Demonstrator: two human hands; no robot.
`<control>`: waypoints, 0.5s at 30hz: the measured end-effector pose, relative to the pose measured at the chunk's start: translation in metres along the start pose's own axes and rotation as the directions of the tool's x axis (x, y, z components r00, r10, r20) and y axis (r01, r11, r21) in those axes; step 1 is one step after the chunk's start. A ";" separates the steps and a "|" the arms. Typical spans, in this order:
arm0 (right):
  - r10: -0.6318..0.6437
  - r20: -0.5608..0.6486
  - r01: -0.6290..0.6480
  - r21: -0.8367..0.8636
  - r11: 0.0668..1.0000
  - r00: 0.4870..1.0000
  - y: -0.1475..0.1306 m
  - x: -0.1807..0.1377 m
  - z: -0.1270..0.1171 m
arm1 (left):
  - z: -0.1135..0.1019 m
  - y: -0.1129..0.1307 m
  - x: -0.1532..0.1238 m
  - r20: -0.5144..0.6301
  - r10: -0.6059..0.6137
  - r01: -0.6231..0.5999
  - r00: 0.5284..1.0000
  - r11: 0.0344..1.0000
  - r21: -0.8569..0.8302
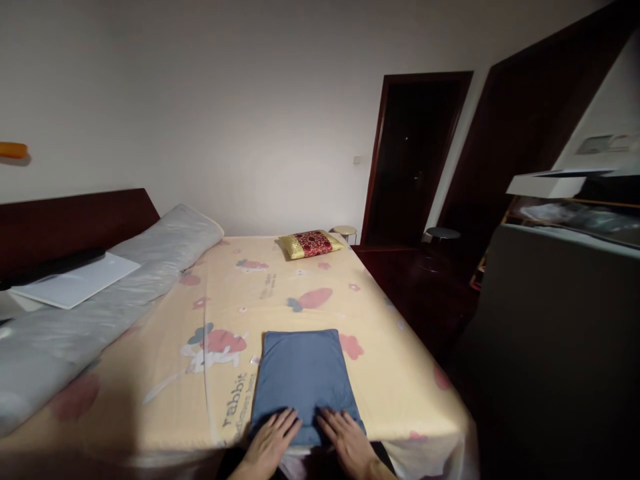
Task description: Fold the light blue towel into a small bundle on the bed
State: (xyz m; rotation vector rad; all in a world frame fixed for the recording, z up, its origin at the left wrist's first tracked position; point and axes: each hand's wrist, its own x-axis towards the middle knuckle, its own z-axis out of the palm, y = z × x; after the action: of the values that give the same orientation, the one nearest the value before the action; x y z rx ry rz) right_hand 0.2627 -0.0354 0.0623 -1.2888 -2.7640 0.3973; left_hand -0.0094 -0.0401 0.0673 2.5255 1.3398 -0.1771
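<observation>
A flat blue cloth piece (pixel 305 373), perhaps a folded garment or a cushion cover, lies on the bed near its front edge. My left hand (pixel 273 437) rests palm down on its lower left corner, fingers stretched forward. On the lower right part lies my right hand (pixel 345 437), also flat with the fingers out. Neither hand grips the cloth. Under it is a yellow bed sheet (pixel 390 400) printed with rabbits, strawberries and the word "rabbit".
A gold and red pillow (pixel 313 245) lies at the bed's far edge. Grey bedding (pixel 165 267) runs along the left, with a white flat board-like thing (pixel 85 280) on it. Two stools, one dark (pixel 443 233), stand beyond. A dark cabinet-like block (pixel 560 347) stands at right.
</observation>
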 end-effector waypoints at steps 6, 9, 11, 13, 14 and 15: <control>-0.151 0.063 0.146 0.082 0.986 0.986 0.004 -0.006 0.022 | 0.011 0.007 -0.002 -0.002 0.106 -0.106 0.994 0.993 -0.055; -0.067 0.015 0.067 0.018 0.998 0.998 0.020 -0.011 0.023 | 0.008 0.000 -0.008 0.001 0.038 -0.038 0.999 0.998 -0.042; -0.007 -0.021 0.007 -0.025 1.000 1.000 0.031 -0.014 0.022 | 0.004 -0.006 -0.012 0.019 0.000 0.000 1.000 1.000 -0.027; 0.039 -0.029 -0.040 -0.042 0.998 0.999 0.038 -0.016 0.017 | -0.001 -0.013 -0.016 0.023 -0.040 0.041 0.999 0.999 -0.009; 0.052 -0.020 -0.053 -0.039 0.998 0.998 0.041 -0.017 0.013 | -0.003 -0.016 -0.018 0.018 -0.064 0.064 0.998 0.998 0.001; 0.063 -0.006 -0.063 -0.030 0.998 0.998 0.042 -0.018 0.008 | -0.004 -0.020 -0.020 0.007 -0.087 0.087 0.996 0.996 0.010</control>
State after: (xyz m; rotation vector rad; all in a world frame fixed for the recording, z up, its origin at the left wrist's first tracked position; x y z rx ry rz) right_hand 0.3039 -0.0249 0.0444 -1.3843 -2.7419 0.3568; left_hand -0.0369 -0.0440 0.0726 2.4739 1.4503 -0.2106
